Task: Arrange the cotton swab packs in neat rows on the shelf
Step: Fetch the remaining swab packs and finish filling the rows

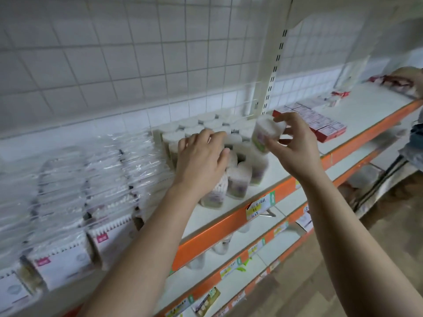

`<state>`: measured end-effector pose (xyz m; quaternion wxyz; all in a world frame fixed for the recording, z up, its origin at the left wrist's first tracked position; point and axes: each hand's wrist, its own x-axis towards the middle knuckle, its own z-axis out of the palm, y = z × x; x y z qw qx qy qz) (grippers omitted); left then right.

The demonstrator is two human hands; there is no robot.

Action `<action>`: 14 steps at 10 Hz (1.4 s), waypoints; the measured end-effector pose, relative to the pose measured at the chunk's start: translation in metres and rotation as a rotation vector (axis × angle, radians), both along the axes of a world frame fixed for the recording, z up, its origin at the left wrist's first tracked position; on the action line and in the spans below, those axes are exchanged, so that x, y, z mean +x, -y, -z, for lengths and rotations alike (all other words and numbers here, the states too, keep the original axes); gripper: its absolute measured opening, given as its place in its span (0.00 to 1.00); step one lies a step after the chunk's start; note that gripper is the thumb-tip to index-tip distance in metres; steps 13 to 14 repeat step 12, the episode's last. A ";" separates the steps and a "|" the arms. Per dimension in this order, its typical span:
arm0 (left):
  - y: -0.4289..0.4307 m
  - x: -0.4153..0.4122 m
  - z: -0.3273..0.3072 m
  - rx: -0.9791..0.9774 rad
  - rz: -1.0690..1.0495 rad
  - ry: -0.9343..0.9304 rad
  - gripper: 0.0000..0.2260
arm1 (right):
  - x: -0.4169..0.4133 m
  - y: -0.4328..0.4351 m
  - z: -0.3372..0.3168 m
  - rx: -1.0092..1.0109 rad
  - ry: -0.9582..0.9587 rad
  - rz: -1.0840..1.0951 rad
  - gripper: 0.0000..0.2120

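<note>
Right hand (297,145) raised above the shelf (219,227), thumb and fingertips pinching one cotton swab tub (266,136). The tub is a clear cylinder with a white lid, tilted, off the shelf and just right of the cluster of like tubs (190,128). Left hand (201,154) reaches in palm down, fingers loosely spread and laid on the lids at the cluster's front, gripping nothing that I can make out. Back tubs stand upright in close ranks against the wire grid (137,65). The front few, below the left hand, stand unevenly and some appear to lean, though motion blur softens detail. To the left, touching the cluster, bagged swab packs (68,179) stand in files running front to back, white cards with pink labels facing out. To the right, well apart from the tubs, red boxes (320,124) lie in a flat row on the same shelf. A handwritten price tag (256,207) hangs on the orange front edge. Lower shelves (270,227) carry more tags. Far right, another person's hand (409,81) rests on red packets.
</note>
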<state>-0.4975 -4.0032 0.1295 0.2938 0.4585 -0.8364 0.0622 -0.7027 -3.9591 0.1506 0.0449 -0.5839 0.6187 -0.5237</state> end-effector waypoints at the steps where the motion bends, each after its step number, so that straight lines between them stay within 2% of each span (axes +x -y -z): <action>1: 0.001 -0.022 -0.002 0.016 -0.080 0.000 0.19 | -0.032 0.012 0.006 0.018 0.003 -0.050 0.16; 6: -0.008 -0.085 0.003 0.023 -0.272 -0.005 0.25 | -0.101 0.017 0.035 0.049 0.017 -0.273 0.16; 9: -0.014 -0.094 0.004 0.026 -0.311 0.004 0.25 | -0.100 0.025 0.063 0.246 -0.075 -0.433 0.18; 11: -0.019 -0.090 0.005 0.054 -0.319 0.013 0.25 | -0.100 0.031 0.067 0.211 -0.099 -0.461 0.18; 12: -0.022 -0.089 0.003 0.055 -0.339 0.026 0.24 | -0.097 0.031 0.064 0.129 -0.154 -0.445 0.20; 14: -0.022 -0.089 0.003 0.055 -0.339 0.026 0.24 | -0.097 0.031 0.064 0.129 -0.154 -0.445 0.20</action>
